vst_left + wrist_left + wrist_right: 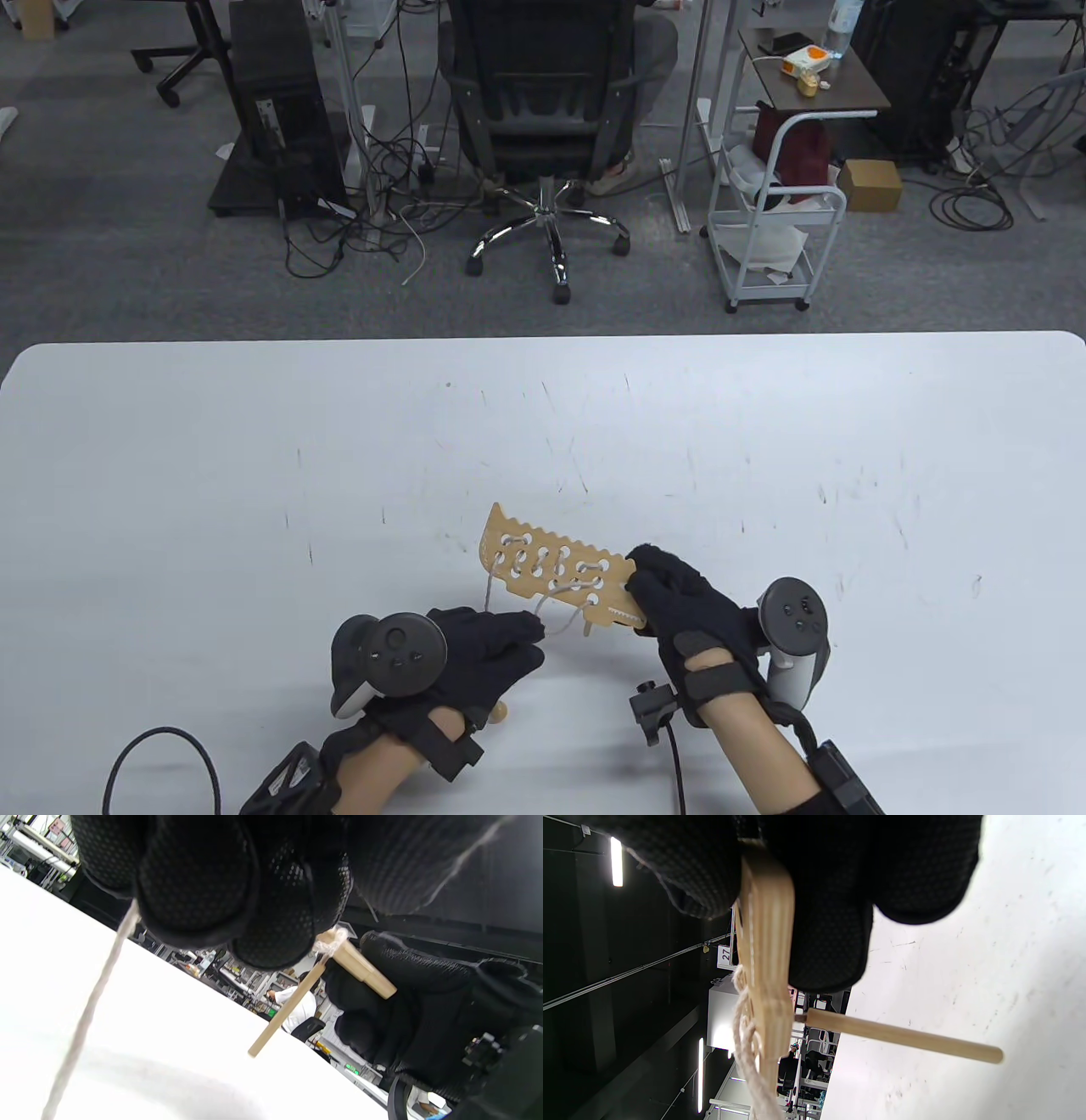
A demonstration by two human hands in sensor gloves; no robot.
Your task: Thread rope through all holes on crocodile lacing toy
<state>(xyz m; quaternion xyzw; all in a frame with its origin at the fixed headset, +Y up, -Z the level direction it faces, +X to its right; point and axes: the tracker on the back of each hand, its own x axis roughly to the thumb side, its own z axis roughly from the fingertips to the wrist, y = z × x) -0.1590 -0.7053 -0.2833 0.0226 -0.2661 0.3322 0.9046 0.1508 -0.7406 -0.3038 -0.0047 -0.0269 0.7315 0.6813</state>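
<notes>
Gripping crocodile toy point(556, 570) snout end: right hand point(679, 615); left hand point(488, 649) pinching rope point(490, 590) nearby.

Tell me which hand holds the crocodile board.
The right hand grips the board at its right end, lifting it off the table. The left hand holds only the rope, below the board.

The crocodile toy point(556, 570) sits between left hand point(475, 649) and right hand point(687, 607).
</notes>
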